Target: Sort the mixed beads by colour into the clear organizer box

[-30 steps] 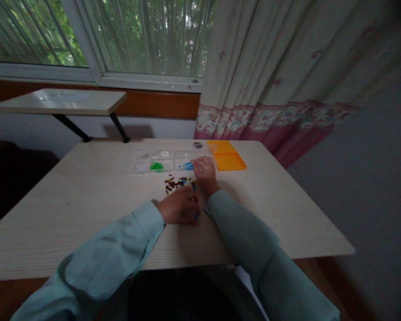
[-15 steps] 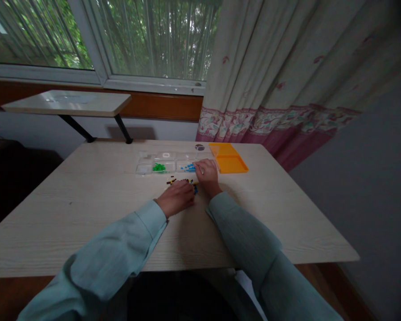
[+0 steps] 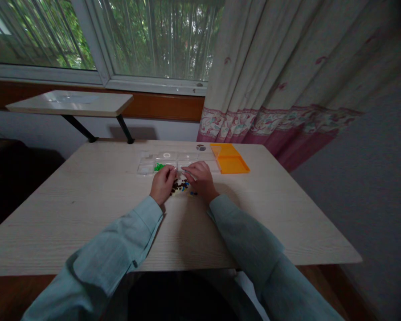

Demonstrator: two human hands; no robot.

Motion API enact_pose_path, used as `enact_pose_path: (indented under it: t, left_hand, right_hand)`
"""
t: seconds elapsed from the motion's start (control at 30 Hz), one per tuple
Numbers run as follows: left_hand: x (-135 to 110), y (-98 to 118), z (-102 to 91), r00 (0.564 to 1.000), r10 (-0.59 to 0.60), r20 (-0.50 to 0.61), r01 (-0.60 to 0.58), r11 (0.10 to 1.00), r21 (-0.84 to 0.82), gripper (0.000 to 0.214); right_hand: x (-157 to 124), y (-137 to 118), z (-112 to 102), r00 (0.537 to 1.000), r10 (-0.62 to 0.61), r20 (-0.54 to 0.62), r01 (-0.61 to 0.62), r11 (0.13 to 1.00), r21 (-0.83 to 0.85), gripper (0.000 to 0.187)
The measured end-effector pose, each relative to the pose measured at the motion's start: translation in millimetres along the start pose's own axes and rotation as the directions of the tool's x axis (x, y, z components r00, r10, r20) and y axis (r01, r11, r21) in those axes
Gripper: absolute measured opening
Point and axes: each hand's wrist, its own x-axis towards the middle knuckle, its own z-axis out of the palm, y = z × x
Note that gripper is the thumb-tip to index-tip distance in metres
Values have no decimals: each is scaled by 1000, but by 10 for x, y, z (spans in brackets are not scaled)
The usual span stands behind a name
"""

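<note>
My left hand is pinched closed at the near edge of a clear compartment tray. Beside it, my right hand has thumb and forefinger together over the tray's front edge. Whatever either pinch holds is too small to make out. Green pieces lie in a front compartment, partly behind the left hand. A loose pile of small dark, blue and yellow pieces is spread on the table between and below the hands. The blue pieces in the tray are hidden by my right hand.
An orange two-part case lies open to the right of the tray. A small round item sits behind it. A raised shelf stands at the table's back left, with curtains behind on the right.
My left hand has lifted off the loose pile and moved left and away from me to the tray, uncovering the pile. My right hand has shifted slightly left.
</note>
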Motion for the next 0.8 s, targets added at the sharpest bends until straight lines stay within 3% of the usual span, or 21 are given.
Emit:
enact_pose_path:
  t: [0.2,0.5,0.8]
  left_hand:
    - [13,-28,33,1000,-11,1,11,999,-50,31]
    - [45,-157,71,999,-28,35,31,996,-89,33]
    - [35,-91,53,999,-34,28,36,997,-64,38]
  right_hand:
    - [-7,-146,31,996,-78,39,78,997,6,30]
    - [-7,-110,47,999,-42,7,42,999,14,28]
    - [-10,-132,32,999,-42,7,42,999,30,28]
